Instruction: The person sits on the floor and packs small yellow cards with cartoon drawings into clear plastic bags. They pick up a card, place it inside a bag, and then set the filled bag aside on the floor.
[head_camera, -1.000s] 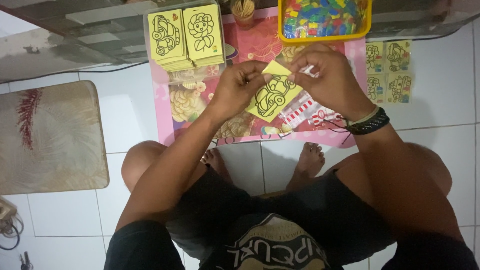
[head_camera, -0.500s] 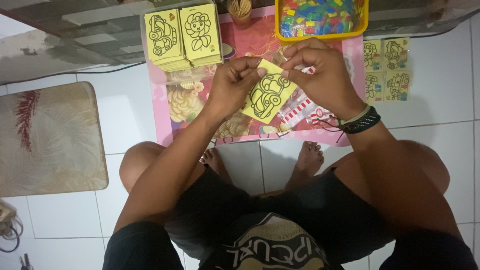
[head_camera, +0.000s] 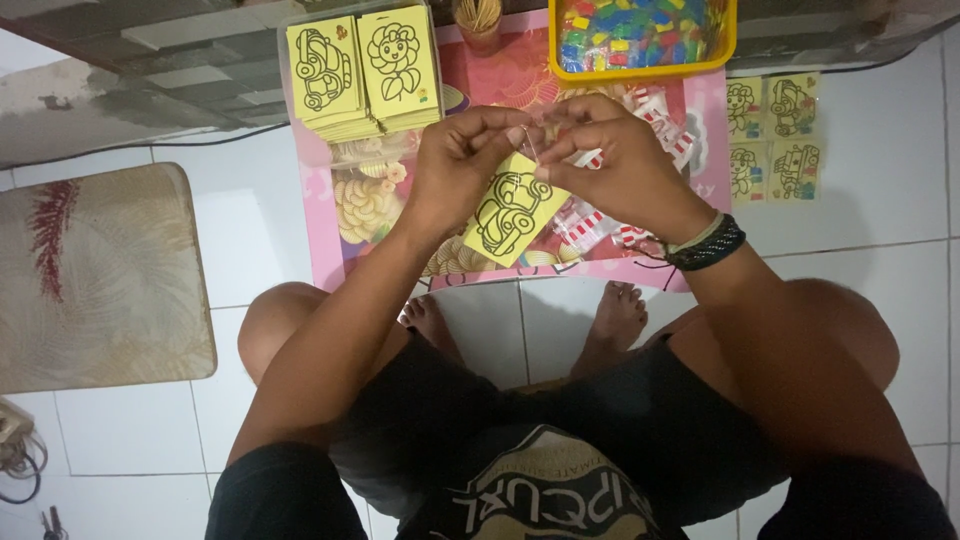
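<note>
Head view, looking straight down: a person sitting on a white tiled floor (head_camera: 880, 200) holds a yellow card printed with a black outline of a car (head_camera: 508, 212) above a pink mat (head_camera: 330, 225). The left hand (head_camera: 462, 160) pinches the card's upper edge between thumb and fingertips, and the right hand (head_camera: 612, 160), with a dark braided wristband (head_camera: 708, 243) on its wrist, pinches at the same edge just beside it, so the fingertips of both hands almost meet. The card hangs tilted below them, over small red-and-white striped packets (head_camera: 585, 225) lying on the mat. At the mat's far left, two stacks of yellow cards (head_camera: 362, 70) sit side by side, one topped with a car outline, the other with a flower. A yellow tray (head_camera: 725, 50) of many-coloured small pieces stands at the far right of the mat. Four more small picture cards (head_camera: 772, 140) lie on the tiles just right of the mat. A patterned cushion (head_camera: 95, 275) lies well apart on the left.
</note>
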